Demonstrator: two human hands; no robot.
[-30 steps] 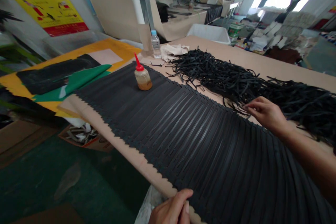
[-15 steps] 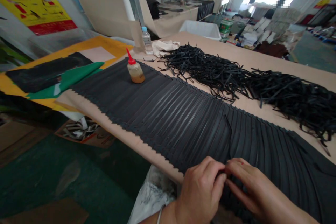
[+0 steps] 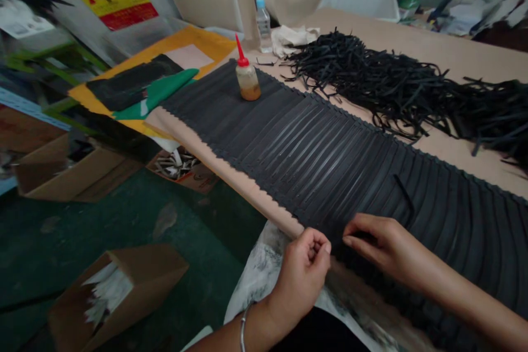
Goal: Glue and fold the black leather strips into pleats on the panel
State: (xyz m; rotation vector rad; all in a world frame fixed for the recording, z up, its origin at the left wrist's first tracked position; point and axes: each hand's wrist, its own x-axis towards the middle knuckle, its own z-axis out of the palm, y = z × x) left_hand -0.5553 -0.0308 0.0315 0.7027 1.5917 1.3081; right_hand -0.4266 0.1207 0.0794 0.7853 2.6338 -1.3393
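Observation:
A wide sheet of black strips [image 3: 289,126], laid side by side with jagged ends and shiny streaks in its middle, covers the near part of the table. My left hand [image 3: 299,272] is closed at the table's front edge by the strip ends; anything between its fingertips is too small to make out. Just right of it, over the strips, my right hand [image 3: 383,242] pinches a loose black strip [image 3: 405,193], whose free end curves up behind the knuckles. The hands are slightly apart. Farther back on the sheet stands a red-tipped glue bottle [image 3: 248,81] with amber liquid.
Heaps of loose black strips [image 3: 371,80] lie behind the sheet. A clear bottle [image 3: 264,27] and a white cloth [image 3: 292,38] are at the back. Yellow and green sheets [image 3: 173,88] lie left. Cardboard boxes [image 3: 152,286] of scraps stand on the floor.
My hands have moved apart, the left toward the table edge and the right with the loose strip to the right. The view has turned left and down.

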